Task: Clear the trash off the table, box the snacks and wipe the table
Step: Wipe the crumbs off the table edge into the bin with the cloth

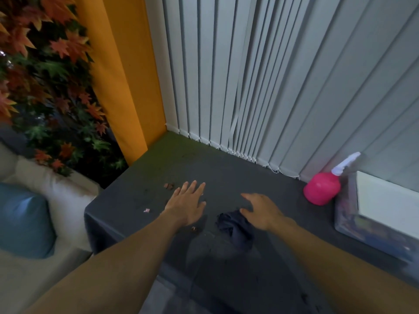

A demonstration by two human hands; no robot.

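A: Biggest first?
B: dark table (pixel 283 198); box (pixel 350 219) at its right edge.
A: Hands?
B: both arms reach forward; left hand (pixel 187 206) flat, fingers spread; right hand (pixel 264 213) relaxed, empty, beside crumpled cloth (pixel 234 226); pink bottle (pixel 322 188) beside box; crumbs (pixel 169 186) near left fingertips.

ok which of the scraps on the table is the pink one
The pink scrap nearest the left edge of the table, left of the left hand. The brown bits lie farther back; another brownish bit sits by the wrist.
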